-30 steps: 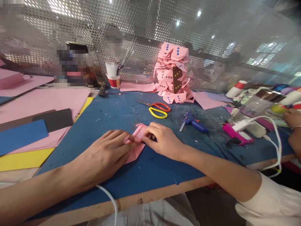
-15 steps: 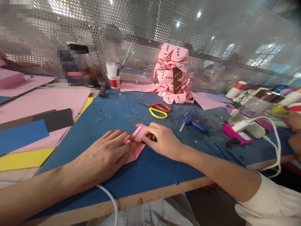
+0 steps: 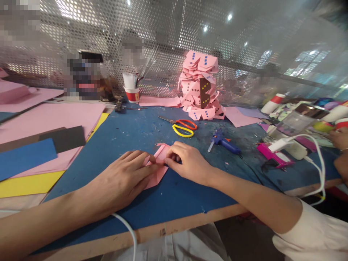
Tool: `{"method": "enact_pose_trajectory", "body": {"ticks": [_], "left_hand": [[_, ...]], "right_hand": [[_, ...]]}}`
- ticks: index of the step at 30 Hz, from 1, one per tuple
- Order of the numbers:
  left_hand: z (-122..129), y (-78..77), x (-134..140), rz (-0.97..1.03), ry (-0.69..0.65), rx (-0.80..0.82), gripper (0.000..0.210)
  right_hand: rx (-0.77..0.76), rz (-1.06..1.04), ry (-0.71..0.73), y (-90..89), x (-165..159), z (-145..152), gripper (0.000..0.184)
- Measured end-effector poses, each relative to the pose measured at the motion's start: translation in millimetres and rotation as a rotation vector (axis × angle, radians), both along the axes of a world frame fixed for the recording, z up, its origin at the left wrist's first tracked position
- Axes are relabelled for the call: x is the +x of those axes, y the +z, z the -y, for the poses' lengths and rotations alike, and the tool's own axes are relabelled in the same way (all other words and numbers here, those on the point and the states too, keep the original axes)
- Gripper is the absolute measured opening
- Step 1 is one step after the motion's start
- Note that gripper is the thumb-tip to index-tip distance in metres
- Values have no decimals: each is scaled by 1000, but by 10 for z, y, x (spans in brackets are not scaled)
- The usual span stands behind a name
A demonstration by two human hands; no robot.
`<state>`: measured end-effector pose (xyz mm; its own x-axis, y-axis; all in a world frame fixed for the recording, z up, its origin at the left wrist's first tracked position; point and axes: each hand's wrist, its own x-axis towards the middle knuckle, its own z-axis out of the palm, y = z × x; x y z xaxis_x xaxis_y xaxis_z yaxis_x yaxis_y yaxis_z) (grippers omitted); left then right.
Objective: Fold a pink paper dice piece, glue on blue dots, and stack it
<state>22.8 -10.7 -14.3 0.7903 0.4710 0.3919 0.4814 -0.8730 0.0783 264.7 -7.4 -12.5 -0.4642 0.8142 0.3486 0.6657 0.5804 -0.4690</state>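
Note:
A folded piece of pink paper (image 3: 160, 173) lies on the blue tabletop in front of me. My left hand (image 3: 129, 174) rests over its left side, fingers bent together and holding it against the table; part of the paper is hidden beneath. From the right, my right hand (image 3: 187, 161) has its curled fingers and thumb pinched at the paper's right edge. The two hands nearly meet at the paper's middle. Just beyond them lie scissors (image 3: 185, 127) with one red and one yellow handle loop. A blue glue gun (image 3: 224, 142) lies to the right of my right hand.
At the back stands a stack of folded pink paper pieces (image 3: 194, 87) with small printed squares. Pink, blue, black and yellow sheets (image 3: 27, 156) cover the left side. A cup (image 3: 132, 95), a magenta power strip (image 3: 274, 154) and white cables are around; another person's hand (image 3: 339, 137) is far right.

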Motion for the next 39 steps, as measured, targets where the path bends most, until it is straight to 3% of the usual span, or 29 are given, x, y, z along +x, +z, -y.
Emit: {"method": "enact_pose_trajectory", "body": {"ticks": [39], "left_hand": [[0, 13, 8, -2, 3, -34, 29]], "right_hand": [[13, 24, -29, 6, -35, -9, 15]]}}
